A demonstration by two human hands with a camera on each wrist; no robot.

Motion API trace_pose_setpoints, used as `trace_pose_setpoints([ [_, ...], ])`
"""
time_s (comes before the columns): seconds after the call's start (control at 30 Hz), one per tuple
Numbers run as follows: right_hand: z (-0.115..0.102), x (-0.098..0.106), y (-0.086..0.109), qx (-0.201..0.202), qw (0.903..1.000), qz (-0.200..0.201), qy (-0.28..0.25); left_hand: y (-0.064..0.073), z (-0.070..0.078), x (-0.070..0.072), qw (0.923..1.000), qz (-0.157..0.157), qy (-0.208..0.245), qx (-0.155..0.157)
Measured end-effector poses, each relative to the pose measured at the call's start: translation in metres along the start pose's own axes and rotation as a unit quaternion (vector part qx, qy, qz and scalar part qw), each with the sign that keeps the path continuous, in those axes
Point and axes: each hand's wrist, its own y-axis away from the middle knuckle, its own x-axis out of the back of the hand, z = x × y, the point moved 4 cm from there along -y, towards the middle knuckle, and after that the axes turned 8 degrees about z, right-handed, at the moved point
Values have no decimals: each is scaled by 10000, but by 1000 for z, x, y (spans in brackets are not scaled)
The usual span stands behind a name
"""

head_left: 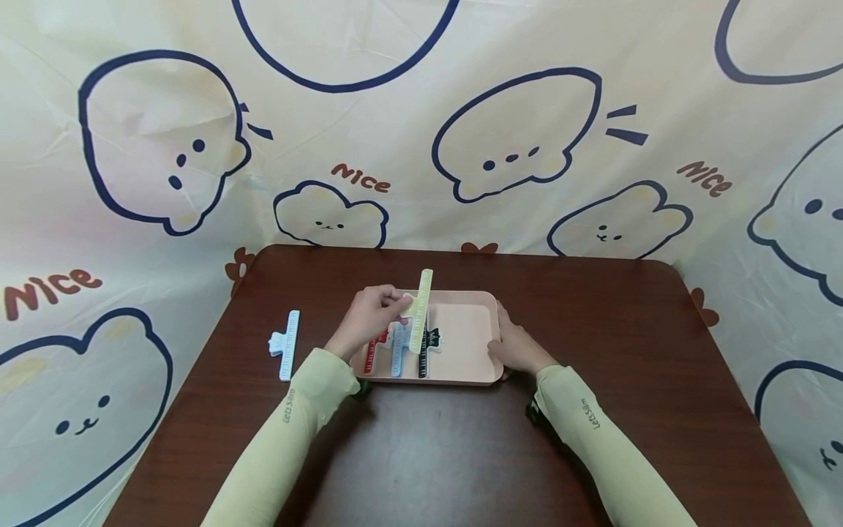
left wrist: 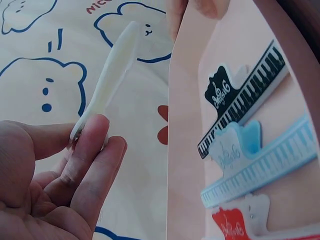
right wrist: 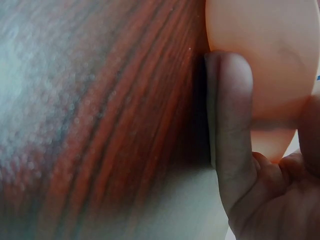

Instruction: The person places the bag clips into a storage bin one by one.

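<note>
Between thumb and fingers, my left hand (head_left: 372, 316) pinches a pale yellow music clip (head_left: 421, 311) with a long ruler-like bar, raised over the left part of a pink tray (head_left: 467, 298). In the left wrist view this clip is seen edge-on, above the fingertips. Inside the tray lie a red clip (left wrist: 232, 222), a light blue clip (left wrist: 260, 167) and a black clip (left wrist: 245, 92), side by side, with piano-key bars. My right hand (head_left: 516, 344) grips the tray's right edge, its thumb (right wrist: 234, 100) along the tray's side in the right wrist view.
Left of the tray, another light blue clip (head_left: 287, 345) lies on the dark brown wooden table (head_left: 593, 307). A cream cloth (head_left: 514, 44) with bear drawings hangs behind the table and along both sides.
</note>
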Motion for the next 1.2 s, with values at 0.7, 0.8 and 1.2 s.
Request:
trace_pose_setpoints([
  [0.7, -1, 0, 1, -267, 9995, -178, -58, -5, 6, -17, 9986, 330, 363, -185],
  [0.8, -1, 1, 1, -254, 9995, -151, -71, -6, 7, -19, 9985, 373, 354, -173],
  [1.2, 2, 0, -1, -300, 9994, -133, -129, -7, 13, -26, 9997, 148, 186, 4],
])
